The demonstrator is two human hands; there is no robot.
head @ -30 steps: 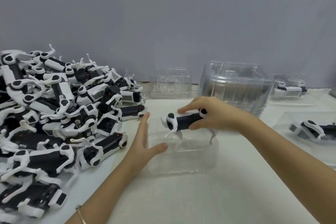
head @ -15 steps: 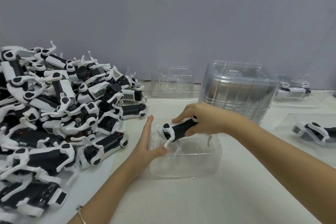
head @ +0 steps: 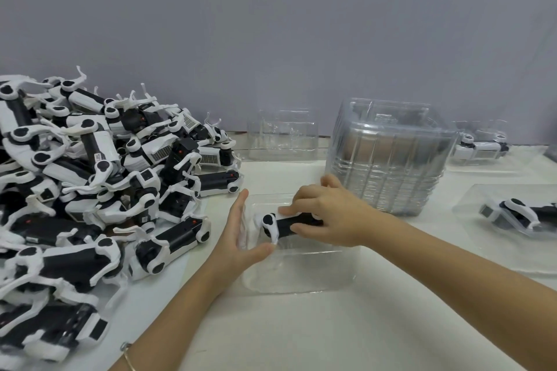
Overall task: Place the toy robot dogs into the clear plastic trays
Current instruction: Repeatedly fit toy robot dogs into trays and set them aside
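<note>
A black-and-white toy robot dog [head: 278,225] lies low inside a clear plastic tray [head: 304,275] at the table's middle. My right hand [head: 325,214] grips the dog's body from above, fingers curled over it. My left hand [head: 241,235] rests flat against the tray's left wall, fingers straight and thumb at the front rim near the dog's white leg. A big heap of the same toy dogs [head: 99,190] covers the table's left side.
A tall stack of clear trays [head: 388,156] stands just behind my right hand. A single clear tray [head: 283,135] sits by the wall. Filled trays with dogs lie at the right [head: 518,214] and far right [head: 482,147]. A grey wall closes the back.
My right hand has lowered the dog from above the tray down into it. My left hand has stayed against the tray's left side, closing in slightly.
</note>
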